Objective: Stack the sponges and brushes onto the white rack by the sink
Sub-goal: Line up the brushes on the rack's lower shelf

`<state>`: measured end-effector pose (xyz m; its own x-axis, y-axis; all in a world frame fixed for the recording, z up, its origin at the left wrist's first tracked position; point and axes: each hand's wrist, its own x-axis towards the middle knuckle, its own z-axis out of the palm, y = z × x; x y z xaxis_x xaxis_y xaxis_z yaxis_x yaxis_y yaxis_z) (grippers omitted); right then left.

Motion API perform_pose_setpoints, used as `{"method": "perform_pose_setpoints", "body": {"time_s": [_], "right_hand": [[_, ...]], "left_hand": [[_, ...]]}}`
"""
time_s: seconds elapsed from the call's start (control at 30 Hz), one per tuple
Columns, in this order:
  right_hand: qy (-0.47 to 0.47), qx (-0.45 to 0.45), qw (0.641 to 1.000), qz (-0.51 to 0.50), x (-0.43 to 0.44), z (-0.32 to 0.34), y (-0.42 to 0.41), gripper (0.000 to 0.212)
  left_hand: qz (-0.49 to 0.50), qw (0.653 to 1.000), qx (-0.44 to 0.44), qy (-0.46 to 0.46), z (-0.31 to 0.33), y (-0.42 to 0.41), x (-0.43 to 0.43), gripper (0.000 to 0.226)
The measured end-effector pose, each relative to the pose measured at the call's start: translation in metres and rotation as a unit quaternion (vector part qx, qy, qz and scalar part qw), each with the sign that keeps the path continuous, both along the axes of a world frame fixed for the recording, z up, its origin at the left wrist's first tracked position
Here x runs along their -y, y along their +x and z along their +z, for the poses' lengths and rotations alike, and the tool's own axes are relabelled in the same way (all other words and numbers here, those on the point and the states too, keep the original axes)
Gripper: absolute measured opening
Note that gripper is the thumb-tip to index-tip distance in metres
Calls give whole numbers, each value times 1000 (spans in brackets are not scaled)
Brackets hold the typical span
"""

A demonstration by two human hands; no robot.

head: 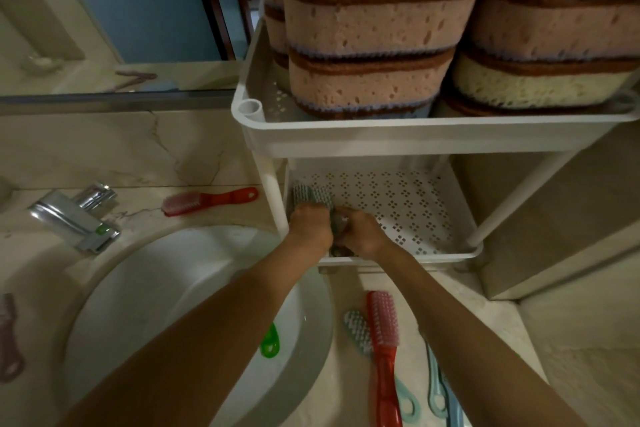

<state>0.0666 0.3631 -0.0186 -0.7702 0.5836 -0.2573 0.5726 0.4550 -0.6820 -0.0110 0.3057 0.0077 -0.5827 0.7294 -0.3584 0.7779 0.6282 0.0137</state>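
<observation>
The white rack (433, 135) stands right of the sink, its top shelf piled with pink, brown and blue sponges (367, 35). Both hands reach into its perforated lower shelf (408, 204) at the left front corner. My left hand (310, 224) is closed on teal-bristled brushes (311, 194) lying there. My right hand (360, 230) grips the grey-green brush handles (337, 224) beside it. On the counter lie a red brush (211, 199) behind the sink, plus a red brush (382, 347) and a teal brush (360, 331) in front of the rack.
A white basin (156, 295) with a chrome tap (76, 215) fills the lower left; a green brush handle (270, 343) shows in it under my left forearm. More teal handles (436, 392) lie at the bottom right. A pink brush (8, 336) is at the left edge.
</observation>
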Motion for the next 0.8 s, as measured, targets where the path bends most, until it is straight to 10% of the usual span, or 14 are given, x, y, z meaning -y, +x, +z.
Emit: {"method": "perform_pose_setpoints", "body": {"time_s": [0.8], "right_hand": [[-130, -11, 990, -55, 4, 2, -1, 41]], "left_hand": [[129, 986, 97, 42, -5, 2, -2, 52]]}}
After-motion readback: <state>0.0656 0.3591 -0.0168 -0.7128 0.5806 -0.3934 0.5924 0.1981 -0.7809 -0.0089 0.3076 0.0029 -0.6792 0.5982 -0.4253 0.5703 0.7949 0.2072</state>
